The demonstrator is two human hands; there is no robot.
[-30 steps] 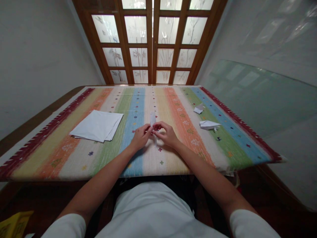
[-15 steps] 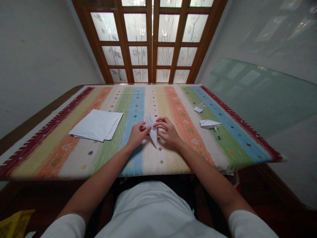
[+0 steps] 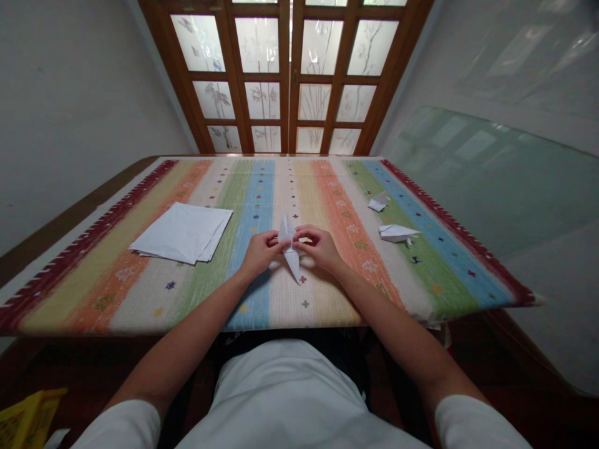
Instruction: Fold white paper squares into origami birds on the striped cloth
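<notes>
I logged the left hand (image 3: 264, 252) and right hand (image 3: 321, 248) half-curled, fingertips pinching either side of the folded white paper figure (image 3: 291, 259), newly opened out from a narrow strip, held over the striped woven cloth (image 3: 281, 305).

Your one camera rides on your head and looks forward and down, facing along the counter (image 3: 79, 212) toward the glazed doors (image 3: 290, 81) at its far end. It sits close above your left hand (image 3: 262, 252) and right hand (image 3: 321, 248), with your shirt (image 3: 281, 399) filling the bottom edge of the wide view.
</notes>
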